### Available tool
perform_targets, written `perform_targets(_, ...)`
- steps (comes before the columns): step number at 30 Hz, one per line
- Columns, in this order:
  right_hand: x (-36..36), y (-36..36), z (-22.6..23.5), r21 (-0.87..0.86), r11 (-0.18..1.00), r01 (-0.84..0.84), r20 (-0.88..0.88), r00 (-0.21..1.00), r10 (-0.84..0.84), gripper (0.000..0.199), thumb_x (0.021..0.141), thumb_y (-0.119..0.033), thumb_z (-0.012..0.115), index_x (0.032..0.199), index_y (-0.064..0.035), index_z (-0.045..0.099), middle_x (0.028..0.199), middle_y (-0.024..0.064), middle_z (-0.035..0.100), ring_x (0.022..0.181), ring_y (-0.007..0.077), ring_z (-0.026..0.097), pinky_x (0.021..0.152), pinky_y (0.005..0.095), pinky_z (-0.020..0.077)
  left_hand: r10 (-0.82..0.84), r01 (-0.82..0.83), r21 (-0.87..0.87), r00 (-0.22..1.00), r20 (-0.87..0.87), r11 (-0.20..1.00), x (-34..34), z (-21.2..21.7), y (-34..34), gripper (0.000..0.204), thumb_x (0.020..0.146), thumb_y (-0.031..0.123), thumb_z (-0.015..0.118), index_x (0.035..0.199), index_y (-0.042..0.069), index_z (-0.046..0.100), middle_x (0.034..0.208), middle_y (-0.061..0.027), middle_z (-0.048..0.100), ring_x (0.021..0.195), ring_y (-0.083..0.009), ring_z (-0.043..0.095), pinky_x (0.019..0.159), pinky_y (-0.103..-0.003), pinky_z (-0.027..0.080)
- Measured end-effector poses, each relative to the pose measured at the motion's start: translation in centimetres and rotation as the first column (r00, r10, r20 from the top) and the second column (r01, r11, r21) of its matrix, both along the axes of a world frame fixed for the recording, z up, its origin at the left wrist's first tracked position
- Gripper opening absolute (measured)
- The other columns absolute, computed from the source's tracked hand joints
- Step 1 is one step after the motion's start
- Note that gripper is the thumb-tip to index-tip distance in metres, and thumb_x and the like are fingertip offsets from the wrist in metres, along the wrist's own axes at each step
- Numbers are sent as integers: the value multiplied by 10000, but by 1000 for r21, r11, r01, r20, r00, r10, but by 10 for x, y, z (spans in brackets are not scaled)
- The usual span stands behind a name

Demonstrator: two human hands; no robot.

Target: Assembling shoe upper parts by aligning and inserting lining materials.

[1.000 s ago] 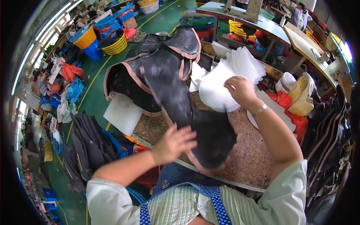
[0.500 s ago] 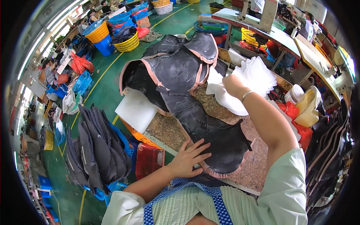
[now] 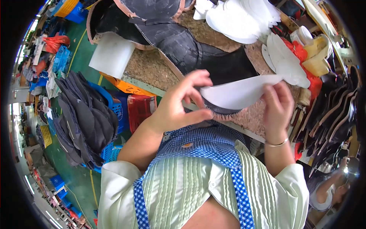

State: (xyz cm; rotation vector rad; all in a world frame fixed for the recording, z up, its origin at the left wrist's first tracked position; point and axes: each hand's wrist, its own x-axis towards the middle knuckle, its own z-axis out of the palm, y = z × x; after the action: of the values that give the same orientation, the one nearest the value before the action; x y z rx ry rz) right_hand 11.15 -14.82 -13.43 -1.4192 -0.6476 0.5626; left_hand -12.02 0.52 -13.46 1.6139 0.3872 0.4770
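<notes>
While the left hand (image 3: 179, 105) pinches one end of a white curved foam insole piece (image 3: 238, 91), the right hand (image 3: 278, 105) grips its other end. Beneath lies a black quilted leather panel (image 3: 198, 51) on the cork-topped worktop (image 3: 152, 66), whose near edge runs just below the hands; bare worktop lies beyond the left hand.

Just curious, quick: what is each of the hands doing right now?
Left hand: closed, pinching the left end of the white curved piece.
Right hand: closed on the same piece's right end.
</notes>
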Motion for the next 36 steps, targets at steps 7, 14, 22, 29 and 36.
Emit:
perform_targets(7,-17,-18,-53,-285,959,-13,-32,999,4,120,858,-38,709,932,22,637,797,4,650,683,61,594,629,205,502,323,-236,364,924,-202,901,27,-46,-25,273,817,144,708,1033,51,569,704,-98,655,618,-275,655,544,-376,485)
perform_targets(14,-19,-17,-45,-454,888,74,436,887,149,221,781,-22,748,961,1,620,801,55,640,653,135,608,609,248,499,388,-139,617,875,-289,775,28,-46,-36,340,797,168,722,1053,66,522,625,-98,616,568,-302,633,532,-412,485)
perform_targets(22,-16,-29,-21,-351,914,-205,850,340,403,245,747,7,640,988,-25,664,1031,105,650,969,279,614,862,407,484,114,80,935,985,-126,345,7,-42,-20,528,744,164,748,1229,77,561,1400,-122,476,1302,-302,450,1031,-471,382)
perform_targets(29,104,-55,-20,-126,883,453,543,776,-321,126,833,-65,716,936,-2,680,809,75,669,733,115,635,665,248,499,72,115,892,984,-162,437,2,-46,-29,418,738,64,682,1153,47,636,1251,-100,599,1187,-289,558,940,-417,461)
perform_targets(36,167,-15,16,-538,814,219,819,364,443,530,670,-257,823,1119,-49,636,1187,144,617,1131,319,565,974,393,450,-23,130,921,991,-131,366,60,-41,-84,346,760,213,689,1044,18,643,1116,-107,605,1056,-272,580,838,-375,504)
